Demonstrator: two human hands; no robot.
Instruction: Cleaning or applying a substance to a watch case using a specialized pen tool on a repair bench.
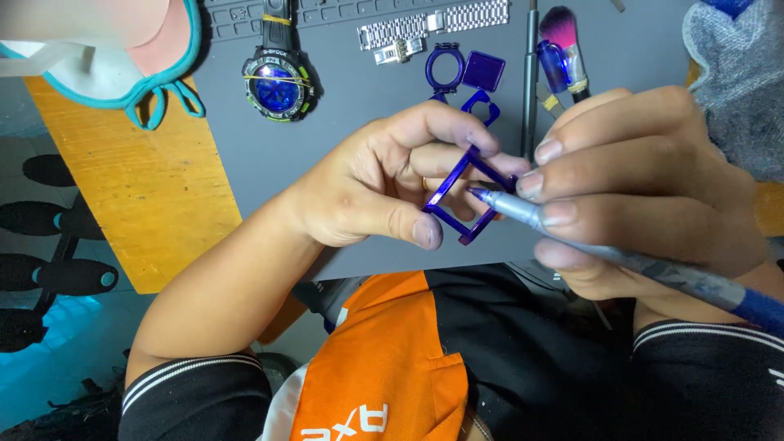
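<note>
Grey desk mat [343, 237] carries spare parts along far edge: blue-faced watch [278, 84], steel bracelet [433, 26], loose purple pieces [465, 72]. Left hand [367, 188] pinches purple square frame [469, 196] between thumb and fingers, lifted above mat near front edge, frame tilted as diamond. Right hand [645, 180] closes narrow on silver pen [572, 237]; pen's long axis runs from lower right, tip touching frame's right corner.

watch [278, 82], purple parts [465, 69], brush [565, 45] crowd the far mat [269, 155].
</note>
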